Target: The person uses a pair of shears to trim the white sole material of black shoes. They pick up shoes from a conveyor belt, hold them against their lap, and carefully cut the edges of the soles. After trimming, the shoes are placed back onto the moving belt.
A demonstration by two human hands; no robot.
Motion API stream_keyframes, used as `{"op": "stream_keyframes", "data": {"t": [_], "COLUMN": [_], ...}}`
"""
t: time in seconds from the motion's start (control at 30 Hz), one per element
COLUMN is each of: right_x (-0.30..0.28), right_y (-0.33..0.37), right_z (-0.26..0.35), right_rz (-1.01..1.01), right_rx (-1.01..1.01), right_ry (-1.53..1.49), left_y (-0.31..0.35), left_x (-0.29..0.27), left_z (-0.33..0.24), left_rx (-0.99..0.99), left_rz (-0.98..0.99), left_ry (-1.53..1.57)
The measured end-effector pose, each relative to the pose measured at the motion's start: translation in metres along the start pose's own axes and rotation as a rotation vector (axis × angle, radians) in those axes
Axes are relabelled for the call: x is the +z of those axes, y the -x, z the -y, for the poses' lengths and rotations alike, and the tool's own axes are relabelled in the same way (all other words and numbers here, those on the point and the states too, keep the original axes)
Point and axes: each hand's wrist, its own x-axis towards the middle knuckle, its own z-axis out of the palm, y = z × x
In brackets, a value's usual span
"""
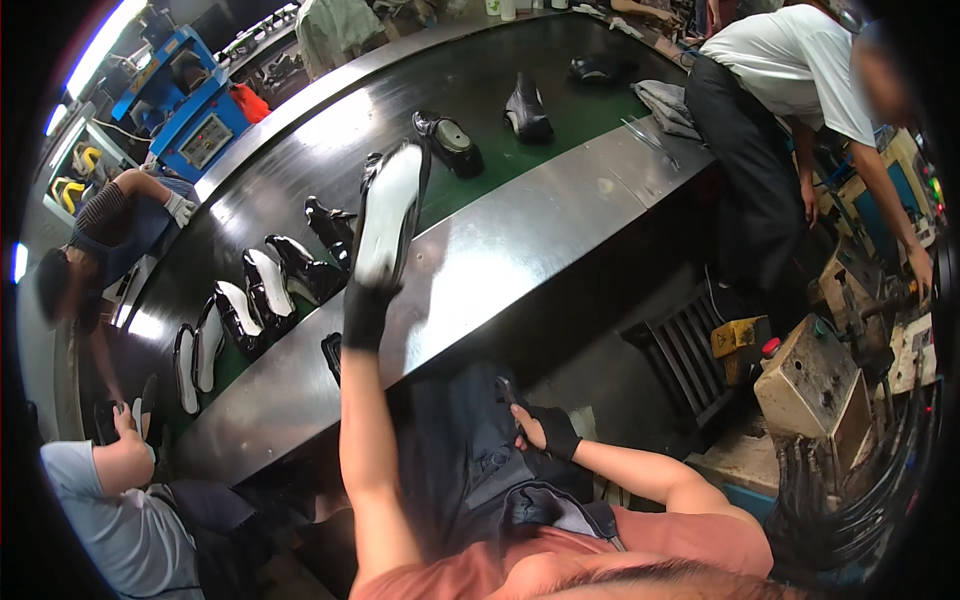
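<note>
My left arm reaches out over the metal edge of the conveyor table. The left hand (pixel 371 298), in a black fingerless glove, is closed on the near end of a black shoe (pixel 392 205) with a pale sole turned up; motion blurs the fingertips. My right hand (pixel 537 430), also in a dark fingerless glove, rests by my lap with curled fingers. A narrow dark thing sticks up beside it, but I cannot make out what it is. To the left of the held shoe, several glossy black shoes (pixel 237 312) lie in a row on the belt, pale soles showing.
More black shoes (pixel 450 145) lie farther along the belt (pixel 480 195). A grey cloth (pixel 668 105) sits on its metal border (pixel 560 215). One person (pixel 790 70) stands at right by a machine box (pixel 808 375) with a red button; others work at left. A black slatted stool (pixel 685 350) stands between.
</note>
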Motion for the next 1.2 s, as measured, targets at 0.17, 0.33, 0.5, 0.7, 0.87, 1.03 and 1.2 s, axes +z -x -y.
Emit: {"op": "stream_keyframes", "data": {"t": [0.17,0.33,0.5,0.7,0.87,1.03,1.2], "right_x": [0.005,0.008,0.015,0.040,0.086,0.083,0.109], "right_y": [0.020,0.062,0.100,0.119,0.074,0.054,0.070], "right_z": [-0.031,0.027,0.065,0.043,0.036,0.061,0.049], "right_rz": [-0.055,-0.019,0.011,0.245,0.376,0.725,0.051], "right_rx": [-0.087,-0.311,-0.472,-0.367,-0.412,-0.130,-0.586], "right_ry": [-0.124,-0.232,-0.236,-0.186,-0.396,-0.705,0.040], "left_y": [0.254,0.336,0.262,0.217,0.218,0.226,0.234], "left_x": [-0.088,-0.076,-0.056,-0.036,-0.010,-0.005,-0.004], "left_z": [0.026,-0.044,-0.105,-0.047,0.005,0.007,-0.004], "left_rx": [-0.223,0.056,0.421,0.204,-0.260,-0.214,-0.115], "left_rz": [-0.432,-0.174,0.048,0.059,0.244,0.129,-0.020], "left_ry": [0.752,0.404,-0.313,-0.165,0.907,0.878,0.766]}}
